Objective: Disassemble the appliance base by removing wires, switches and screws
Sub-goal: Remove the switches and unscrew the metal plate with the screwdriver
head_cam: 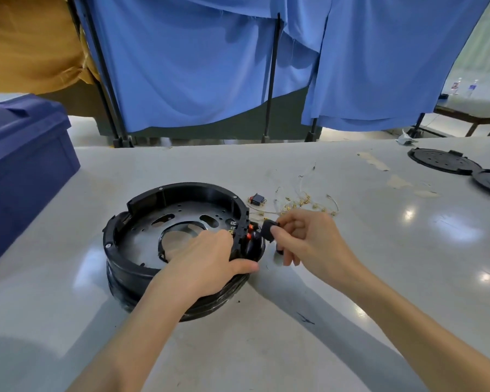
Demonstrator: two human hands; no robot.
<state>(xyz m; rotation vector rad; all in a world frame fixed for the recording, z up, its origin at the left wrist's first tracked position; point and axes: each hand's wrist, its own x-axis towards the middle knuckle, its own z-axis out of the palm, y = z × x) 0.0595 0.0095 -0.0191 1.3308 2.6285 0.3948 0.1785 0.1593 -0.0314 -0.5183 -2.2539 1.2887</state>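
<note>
The round black appliance base (164, 222) lies open side up on the white table, with red-lit switches (249, 232) set in its right wall. My left hand (210, 258) grips that right wall, fingers inside and thumb outside. Just right of the base, my right hand (306, 236) pinches a small black switch (268, 230) held close to the wall. A loose switch (257, 199) with brass tabs lies behind, beside a tangle of pale wires (303, 202) with brass terminals.
A dark blue toolbox (23, 159) stands at the left edge of the table. Two black round covers (443, 161) lie at the far right. Blue curtains on black stands hang behind the table's far edge.
</note>
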